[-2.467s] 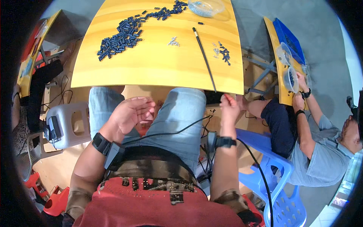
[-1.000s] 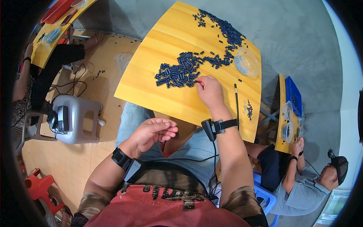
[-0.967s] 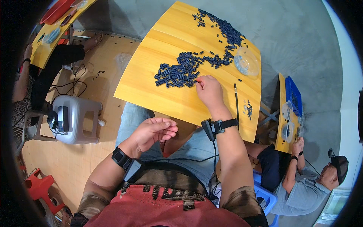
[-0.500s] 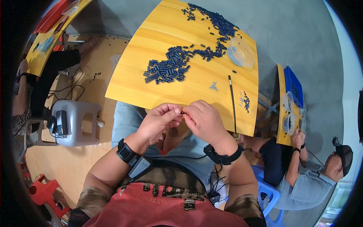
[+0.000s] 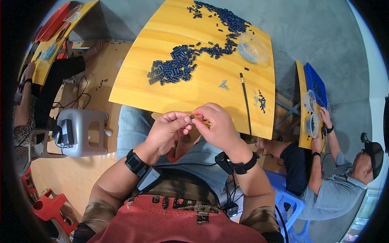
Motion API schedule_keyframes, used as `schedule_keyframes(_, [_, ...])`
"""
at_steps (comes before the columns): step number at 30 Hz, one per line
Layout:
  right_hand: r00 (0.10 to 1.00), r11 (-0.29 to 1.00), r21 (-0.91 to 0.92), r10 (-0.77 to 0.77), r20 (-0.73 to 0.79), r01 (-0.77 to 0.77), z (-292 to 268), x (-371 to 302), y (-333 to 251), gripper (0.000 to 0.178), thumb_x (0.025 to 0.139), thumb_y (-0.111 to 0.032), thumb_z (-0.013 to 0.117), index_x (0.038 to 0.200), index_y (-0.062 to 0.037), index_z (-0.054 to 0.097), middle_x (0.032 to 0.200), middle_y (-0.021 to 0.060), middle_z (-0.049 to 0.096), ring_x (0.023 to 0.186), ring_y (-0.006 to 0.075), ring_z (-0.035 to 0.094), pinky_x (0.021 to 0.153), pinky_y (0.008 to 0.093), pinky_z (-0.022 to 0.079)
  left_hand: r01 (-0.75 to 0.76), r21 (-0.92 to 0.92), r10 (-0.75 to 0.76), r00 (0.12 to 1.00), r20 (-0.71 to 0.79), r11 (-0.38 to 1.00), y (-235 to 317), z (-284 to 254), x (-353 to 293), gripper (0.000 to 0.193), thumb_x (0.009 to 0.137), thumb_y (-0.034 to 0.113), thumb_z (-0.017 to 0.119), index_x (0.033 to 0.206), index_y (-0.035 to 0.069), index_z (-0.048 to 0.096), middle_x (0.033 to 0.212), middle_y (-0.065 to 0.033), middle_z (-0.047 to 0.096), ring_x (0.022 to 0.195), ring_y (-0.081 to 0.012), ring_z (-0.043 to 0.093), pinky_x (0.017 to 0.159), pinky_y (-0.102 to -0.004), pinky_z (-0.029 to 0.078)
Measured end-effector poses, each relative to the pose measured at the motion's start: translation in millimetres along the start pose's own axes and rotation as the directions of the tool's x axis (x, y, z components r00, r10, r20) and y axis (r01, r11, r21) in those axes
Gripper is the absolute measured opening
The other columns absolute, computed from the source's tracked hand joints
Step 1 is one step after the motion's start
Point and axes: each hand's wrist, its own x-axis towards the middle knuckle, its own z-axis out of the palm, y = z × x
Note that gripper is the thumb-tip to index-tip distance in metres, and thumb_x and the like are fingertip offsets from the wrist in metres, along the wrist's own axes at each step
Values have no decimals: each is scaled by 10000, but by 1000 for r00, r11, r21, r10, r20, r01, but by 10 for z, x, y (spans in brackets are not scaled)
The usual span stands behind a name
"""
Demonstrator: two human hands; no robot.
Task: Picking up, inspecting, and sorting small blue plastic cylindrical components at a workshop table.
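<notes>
You held your two hands together just off the near edge of the table [image 5: 133,85], above your lap. Your left hand [image 5: 166,130] pinched a small black piece [image 5: 192,117] between thumb and forefinger, its other fingers loosely curled; your right hand [image 5: 219,128] gripped the same piece from the other side with its thumb and fingertips. The piece was too small and too covered to tell whether it was one part or two. On the left half of the table lay a pile [image 5: 174,67] of black blocks, a thin trail joining it to a heap [image 5: 233,20] at the table's far edge. A clear bowl [image 5: 265,49] stood at the table's far right. Toward the table's near right lay silver bits [image 5: 223,85], a dark stick [image 5: 244,95] reaching the near edge, and black bits [image 5: 262,102] close to the right edge.
</notes>
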Motion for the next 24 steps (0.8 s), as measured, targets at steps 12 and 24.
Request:
schedule_keyframes(12, [990,992,112,79,-120,-65,116,-179,37,97,741,-34,631,830,-2,610,776,129,605,723,288,591,632,341,473,23,-11,-23,999,25,1000,-46,-7,-77,127,900,97,548,989,18,595,875,-48,635,751,-103,592,683,-225,488])
schedule_keyframes(24, [988,1000,-24,1,-154,-4,189,-262,-58,180,725,-53,642,893,-12,595,817,127,595,759,298,578,650,366,472,49,-1,-49,999,-20,999,-94,21,-113,118,889,148,582,960,54,593,886,-13,629,800,-91,591,741,-230,475])
